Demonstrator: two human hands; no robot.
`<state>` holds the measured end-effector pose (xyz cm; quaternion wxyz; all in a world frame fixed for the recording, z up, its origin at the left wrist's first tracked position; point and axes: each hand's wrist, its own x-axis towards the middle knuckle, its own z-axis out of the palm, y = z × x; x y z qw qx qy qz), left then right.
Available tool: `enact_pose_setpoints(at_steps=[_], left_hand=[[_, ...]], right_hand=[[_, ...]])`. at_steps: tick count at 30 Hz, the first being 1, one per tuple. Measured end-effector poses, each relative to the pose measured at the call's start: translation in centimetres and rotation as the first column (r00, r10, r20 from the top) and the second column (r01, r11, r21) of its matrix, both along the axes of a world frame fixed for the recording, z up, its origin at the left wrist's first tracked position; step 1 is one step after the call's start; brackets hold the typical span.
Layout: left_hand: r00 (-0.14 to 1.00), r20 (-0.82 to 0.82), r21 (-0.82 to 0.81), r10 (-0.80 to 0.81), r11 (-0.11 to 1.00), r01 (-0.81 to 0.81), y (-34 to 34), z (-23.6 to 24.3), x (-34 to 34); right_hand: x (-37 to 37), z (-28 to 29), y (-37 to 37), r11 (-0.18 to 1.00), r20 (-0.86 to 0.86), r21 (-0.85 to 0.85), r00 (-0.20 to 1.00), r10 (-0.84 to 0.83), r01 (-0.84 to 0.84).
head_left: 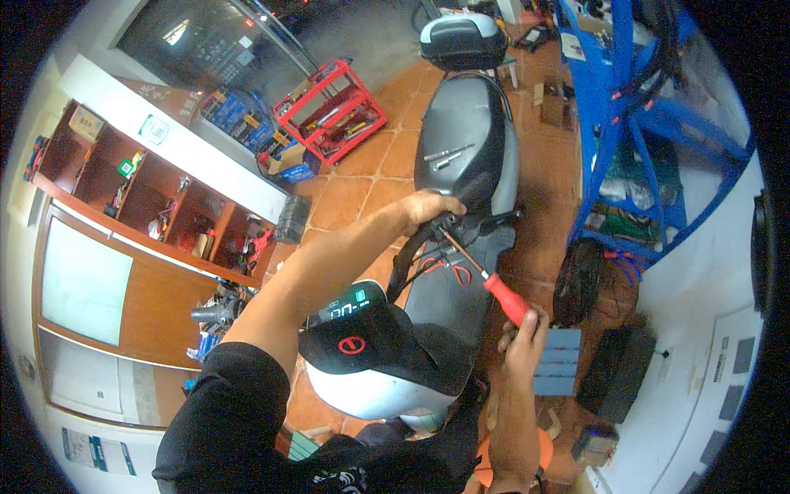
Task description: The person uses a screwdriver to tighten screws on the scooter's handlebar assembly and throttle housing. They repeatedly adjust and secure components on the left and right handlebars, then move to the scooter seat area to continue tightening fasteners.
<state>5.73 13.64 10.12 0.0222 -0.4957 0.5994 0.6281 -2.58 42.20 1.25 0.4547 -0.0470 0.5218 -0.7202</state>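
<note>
A grey and black electric scooter [461, 148] stands below me on the orange tile floor, its lit display [350, 303] near my chest. My left hand [428, 210] is closed around the right handlebar grip [448, 221]. My right hand [522, 337] grips a screwdriver [494, 284] by its red handle, with the shaft angled up and left so the tip meets the handlebar close to my left hand. Red wires [448, 267] hang beneath the bar.
A red tool cart [329, 111] stands at the back left. Wooden shelves [156, 198] with small parts line the left wall. A blue metal rack [634, 123] stands on the right, and a black tyre [576, 284] and a small blue stool [559, 362] sit on the floor below it. Tools [448, 155] lie on the scooter seat.
</note>
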Motion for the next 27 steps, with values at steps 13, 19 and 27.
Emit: enact_pose_setpoints(at_steps=[13, 19, 27], left_hand=[[0.998, -0.052, 0.027, -0.02, 0.999, 0.021, -0.3, -0.4, -0.2], [1.0, -0.029, 0.044, 0.006, 0.999, -0.005, -0.1, -0.5, -0.2], [0.999, -0.034, 0.062, 0.011, 0.998, -0.009, -1.1, -1.2, -0.1]], right_hand=[[-0.1, -3.3, 1.3, 0.977, -0.928, -0.212, 0.308, -0.211, 0.032], [-0.5, -1.2, 0.1, 0.999, -0.076, -0.038, 0.997, 0.015, -0.018], [-0.1, -0.4, -0.1, 0.998, 0.175, 0.055, 0.985, -0.006, -0.004]])
